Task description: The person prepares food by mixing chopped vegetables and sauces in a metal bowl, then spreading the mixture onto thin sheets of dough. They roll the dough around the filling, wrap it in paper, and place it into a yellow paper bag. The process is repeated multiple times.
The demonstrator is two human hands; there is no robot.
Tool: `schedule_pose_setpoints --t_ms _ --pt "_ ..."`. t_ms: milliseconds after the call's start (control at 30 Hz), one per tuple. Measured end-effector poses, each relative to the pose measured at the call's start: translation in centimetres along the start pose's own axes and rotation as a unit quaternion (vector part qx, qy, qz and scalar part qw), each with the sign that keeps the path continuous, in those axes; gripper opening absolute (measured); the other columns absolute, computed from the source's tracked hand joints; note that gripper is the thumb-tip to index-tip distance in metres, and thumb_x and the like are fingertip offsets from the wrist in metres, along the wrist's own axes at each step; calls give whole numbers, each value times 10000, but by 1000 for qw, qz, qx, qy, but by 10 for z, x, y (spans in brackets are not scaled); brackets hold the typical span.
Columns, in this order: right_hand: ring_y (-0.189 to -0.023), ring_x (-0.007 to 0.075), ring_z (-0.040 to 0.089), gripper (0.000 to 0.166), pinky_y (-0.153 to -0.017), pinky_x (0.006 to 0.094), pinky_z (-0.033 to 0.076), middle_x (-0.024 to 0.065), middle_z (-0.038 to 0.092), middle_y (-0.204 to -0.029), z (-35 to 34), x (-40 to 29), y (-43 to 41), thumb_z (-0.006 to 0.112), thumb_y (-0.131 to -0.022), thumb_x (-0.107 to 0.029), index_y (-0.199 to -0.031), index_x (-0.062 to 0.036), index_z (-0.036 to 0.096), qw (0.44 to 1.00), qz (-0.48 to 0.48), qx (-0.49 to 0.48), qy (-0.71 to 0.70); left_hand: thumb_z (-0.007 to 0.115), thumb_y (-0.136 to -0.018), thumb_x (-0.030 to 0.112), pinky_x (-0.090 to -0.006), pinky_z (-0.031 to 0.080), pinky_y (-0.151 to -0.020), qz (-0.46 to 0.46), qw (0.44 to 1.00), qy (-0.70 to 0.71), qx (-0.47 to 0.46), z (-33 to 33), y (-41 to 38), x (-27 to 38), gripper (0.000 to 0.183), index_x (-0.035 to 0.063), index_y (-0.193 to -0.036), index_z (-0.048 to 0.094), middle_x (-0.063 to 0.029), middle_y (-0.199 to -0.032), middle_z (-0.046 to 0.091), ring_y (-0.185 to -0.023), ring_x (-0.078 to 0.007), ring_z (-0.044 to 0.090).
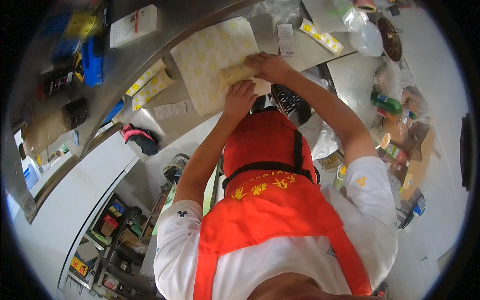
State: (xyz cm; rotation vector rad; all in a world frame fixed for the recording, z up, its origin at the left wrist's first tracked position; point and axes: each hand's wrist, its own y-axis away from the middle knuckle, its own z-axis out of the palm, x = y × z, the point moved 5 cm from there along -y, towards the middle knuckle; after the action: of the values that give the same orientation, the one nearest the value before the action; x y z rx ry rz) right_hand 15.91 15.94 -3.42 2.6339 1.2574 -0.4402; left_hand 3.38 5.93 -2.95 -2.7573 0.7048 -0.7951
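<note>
A rolled flatbread wrap [238, 73] lies on a stack of printed wrapping paper [210, 52] with yellow smiley faces. My left hand [240, 96] rests on the near side of the roll, fingers over the paper's near edge. My right hand [267, 66] has its fingers on the roll's right end. A pale, loose edge of flatbread or paper [261, 86] shows between my hands; which it is I cannot tell. Two paper-wrapped rolls [152, 88] lie left of the stack, and another wrapped roll [321, 37] lies at the upper right.
Paper slips with writing lie on the metal counter [176, 90] at both sides of the stack: one left [173, 109], one right [286, 39]. A white box [133, 25] sits on a raised ledge. Bottles [386, 103] and plastic bags crowd the right side. A black basket [290, 99] is below the counter edge.
</note>
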Motion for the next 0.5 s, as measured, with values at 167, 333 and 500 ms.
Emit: schedule_pose_setpoints --t_ms 167,333,500 --pt "-1255 252 492 649 -996 378 460 28 501 -1387 -5 8 -9 716 -766 -313 -1342 -130 482 998 -44 7 42 673 -823 291 -388 466 -879 -9 999 -28 -44 1 -11 -11 294 111 -1056 667 -4 -1170 609 -1075 -217 545" --pt "-1256 250 498 632 -988 348 475 37 498 -1385 5 16 -20 724 -767 -320 -1320 -120 493 998 -63 18 22 693 -808 244 -356 486 -873 4 1000 -4 -20 -2 -9 -23 199 129 -970 698 18 -1129 646 -1003 -215 578" --pt "-1269 247 480 633 -953 380 494 36 498 -1384 3 16 -19 727 -755 -270 -1319 -114 486 997 -70 31 -26 709 -791 230 -350 497 -856 2 999 12 -38 0 -6 -27 168 145 -936 708 29 -1129 652 -1001 -205 588"
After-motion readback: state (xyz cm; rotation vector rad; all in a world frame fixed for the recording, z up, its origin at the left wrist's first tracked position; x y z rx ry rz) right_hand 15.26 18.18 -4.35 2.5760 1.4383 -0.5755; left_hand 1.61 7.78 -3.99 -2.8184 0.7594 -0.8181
